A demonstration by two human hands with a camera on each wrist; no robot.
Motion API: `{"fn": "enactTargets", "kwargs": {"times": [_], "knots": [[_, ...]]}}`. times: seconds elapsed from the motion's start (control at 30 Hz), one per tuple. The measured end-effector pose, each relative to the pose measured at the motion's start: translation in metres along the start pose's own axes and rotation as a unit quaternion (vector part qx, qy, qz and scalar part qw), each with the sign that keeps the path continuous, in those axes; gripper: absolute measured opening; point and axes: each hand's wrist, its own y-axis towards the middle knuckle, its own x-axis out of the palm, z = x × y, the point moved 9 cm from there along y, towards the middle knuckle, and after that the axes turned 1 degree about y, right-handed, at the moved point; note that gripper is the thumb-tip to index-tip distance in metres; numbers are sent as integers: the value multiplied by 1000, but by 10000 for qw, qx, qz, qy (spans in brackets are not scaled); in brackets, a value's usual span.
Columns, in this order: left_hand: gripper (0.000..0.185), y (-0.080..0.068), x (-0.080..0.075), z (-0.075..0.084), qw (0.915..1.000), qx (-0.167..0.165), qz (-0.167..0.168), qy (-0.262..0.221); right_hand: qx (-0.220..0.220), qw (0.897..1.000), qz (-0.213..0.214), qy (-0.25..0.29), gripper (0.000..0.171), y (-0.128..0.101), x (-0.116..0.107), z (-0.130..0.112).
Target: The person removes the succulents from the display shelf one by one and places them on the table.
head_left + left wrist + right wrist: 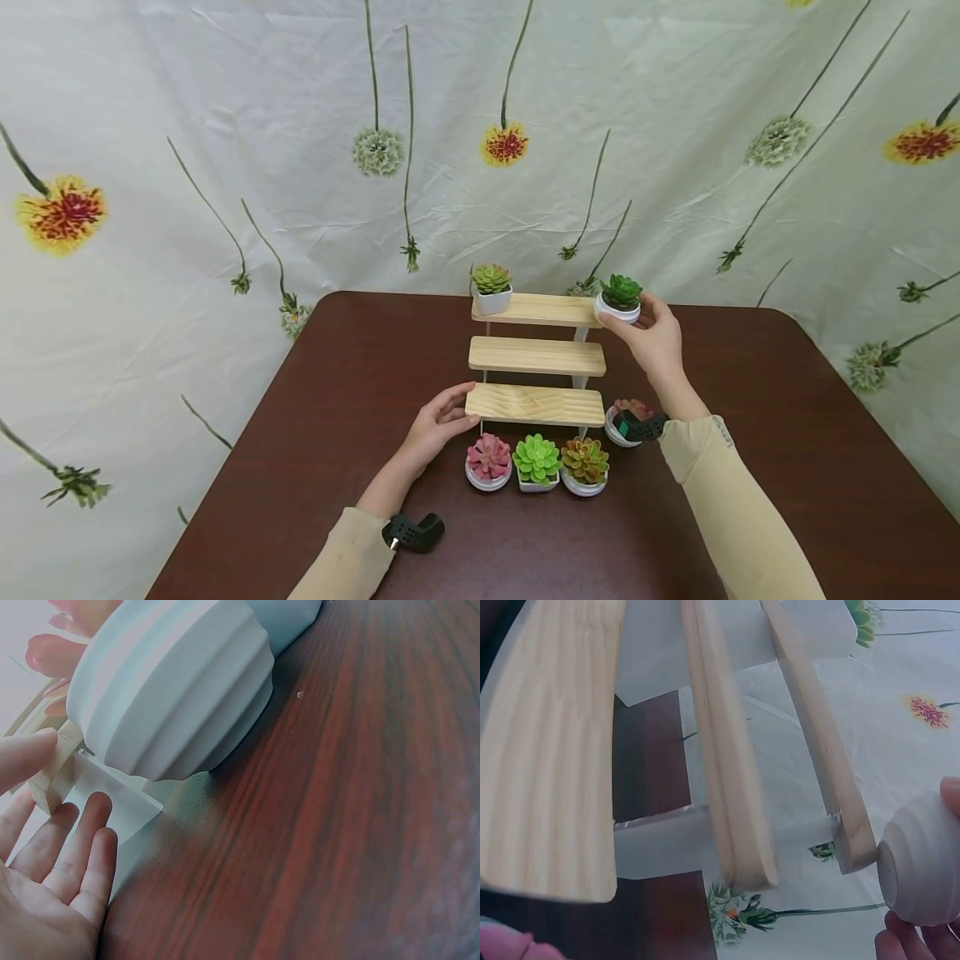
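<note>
- While my right hand pinches the dark-green succulent at the top shelf, I can't confirm contact.
- My left hand grips the bottom shelf.
- One plant is shelved; four plants await on the table.

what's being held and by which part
The right hand holds the dark green succulent by its pot; the left hand grips the bottom shelf by its left end.

White pot partly outside right wrist view
</note>
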Motion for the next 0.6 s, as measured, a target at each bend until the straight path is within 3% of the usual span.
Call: {"fn": "enactTargets", "kwargs": {"times": [0.3,0.4,0.53,0.6], "knots": [[52,0,0,-1,10000,-34,-15,-72,26,9999,71,-80,79,-12,-14,12],[52,0,0,-1,10000,-54,-15,-57,-158,9997,190,71,77,-4,-19,36],[52,0,0,-1,10000,-39,6,-37,-232,9993,279,36,75,-5,-24,49],[52,0,0,-1,10000,-16,7,-31,-101,9997,217,-40,75,-14,-26,42]]}}
